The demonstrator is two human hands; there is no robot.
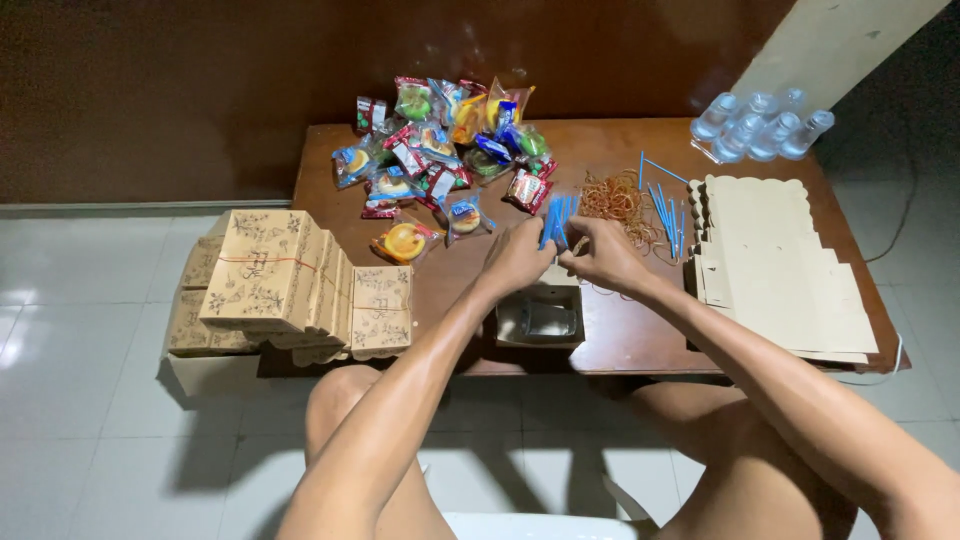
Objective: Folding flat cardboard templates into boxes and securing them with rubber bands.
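On the brown table (pixel 620 345) | left hand (pixel 517 258) and right hand (pixel 603 256) meet, both pinched shut on a bunch of blue straws (pixel 556 220) | open small box (pixel 541 318) sits just under the hands | snack packs (pixel 440 160) behind, rubber bands (pixel 612 198) beside, flat cardboard (pixel 775 265) right, water bottles (pixel 760 128) far corner, tied boxes (pixel 290 280) left.

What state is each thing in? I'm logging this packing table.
Left hand: gripping blue straws.
Right hand: pinching a rubber band.
Small box: open.
Flat cartons: unfolded, stacked.
Brown boxes: closed, banded.
Snack packets: sealed, heaped.
Water bottles: lying down.
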